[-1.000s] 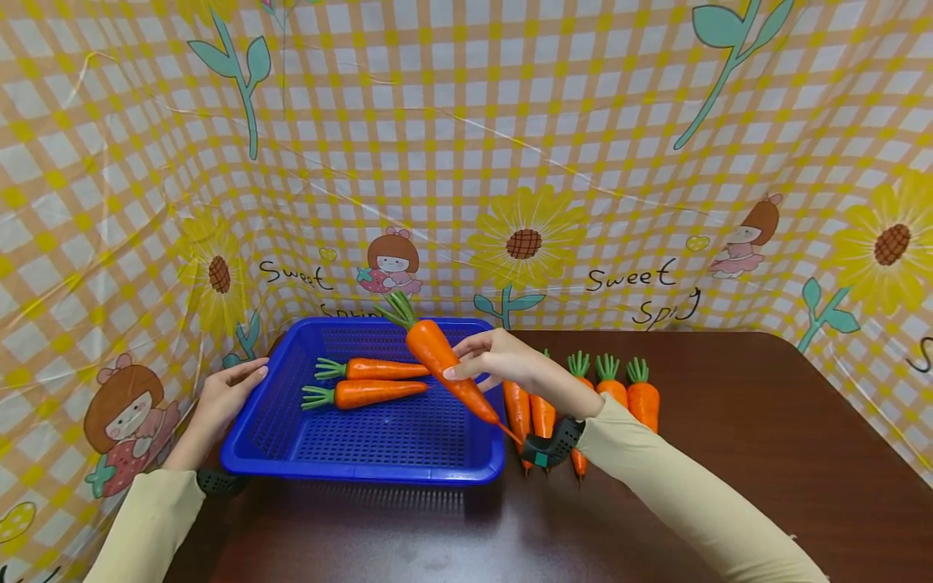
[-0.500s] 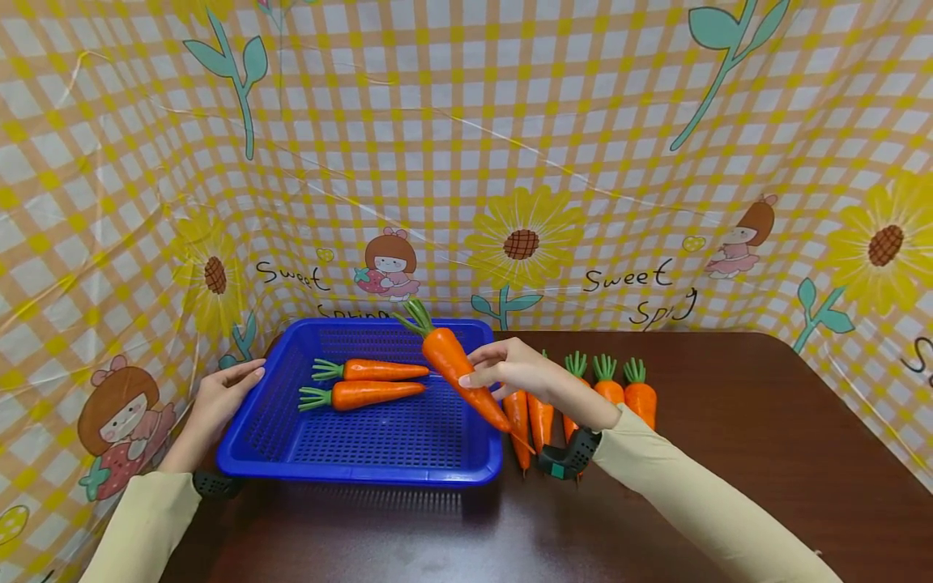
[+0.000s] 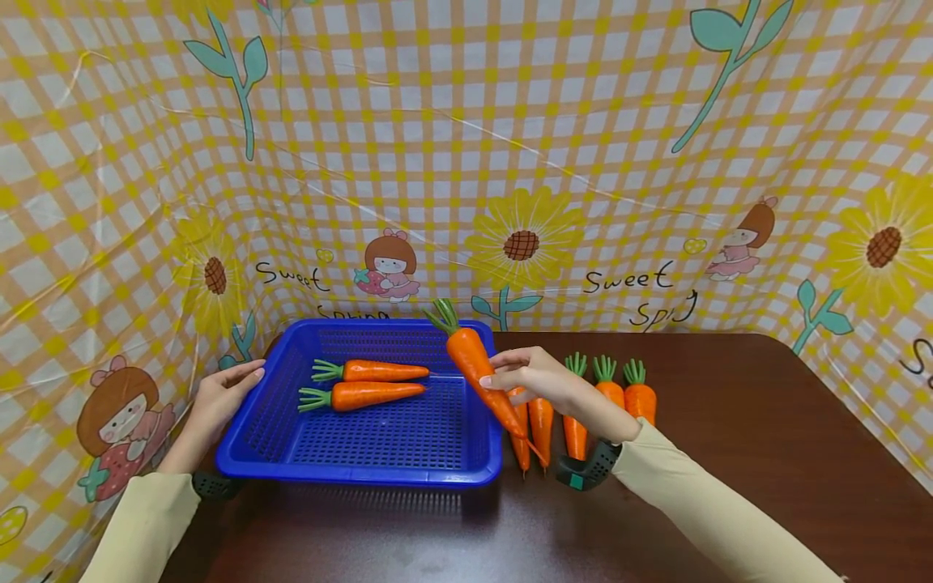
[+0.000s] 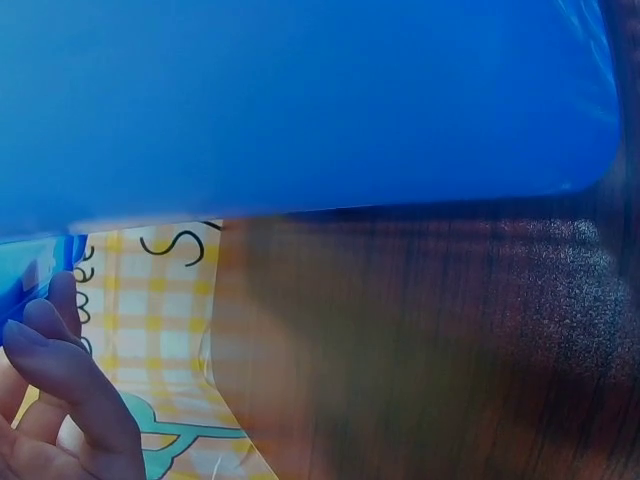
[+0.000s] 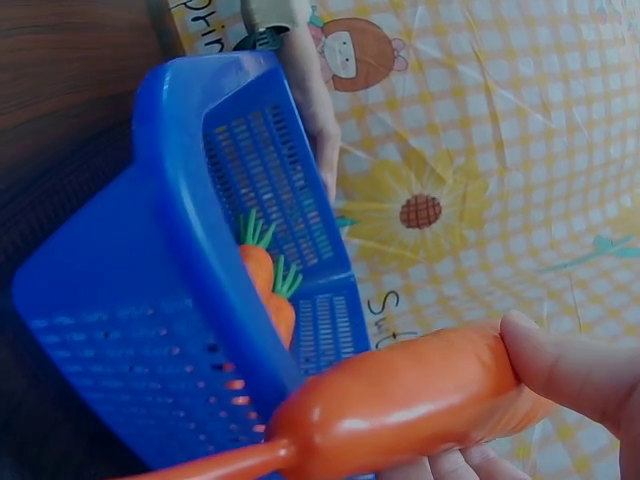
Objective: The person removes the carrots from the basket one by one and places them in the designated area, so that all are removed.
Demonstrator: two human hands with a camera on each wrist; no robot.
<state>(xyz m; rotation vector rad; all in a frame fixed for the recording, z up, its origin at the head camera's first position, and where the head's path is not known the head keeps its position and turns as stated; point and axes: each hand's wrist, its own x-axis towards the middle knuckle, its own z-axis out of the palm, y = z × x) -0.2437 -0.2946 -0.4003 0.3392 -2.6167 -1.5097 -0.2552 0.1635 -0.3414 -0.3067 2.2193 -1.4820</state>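
Note:
My right hand [image 3: 547, 380] pinches an orange carrot [image 3: 477, 368] with green stalks between thumb and fingers. It is held tilted above the right rim of the blue plastic basket [image 3: 364, 472], stalks up and thin root tip down to the right. In the right wrist view the carrot [image 5: 400, 405] lies across the thumb and fingers, in front of the basket wall. At the basket's left rim, my left hand [image 3: 219, 405] holds the edge with its fingertips. Two carrots lie side by side inside the basket, a rear one [image 3: 382, 371] and a front one [image 3: 379, 394], stalks to the left.
To the right of the basket, several carrots lie in a row on the dark brown table [image 3: 729, 453], including one carrot [image 3: 641, 401] at the right end. My right hand and forearm partly cover them. A checked, flower-printed cloth [image 3: 619, 162] rises behind and at the sides.
My right hand has moved right and slightly down with the carrot, from over the basket's inside to its right rim. My left hand and the basket stay in place.

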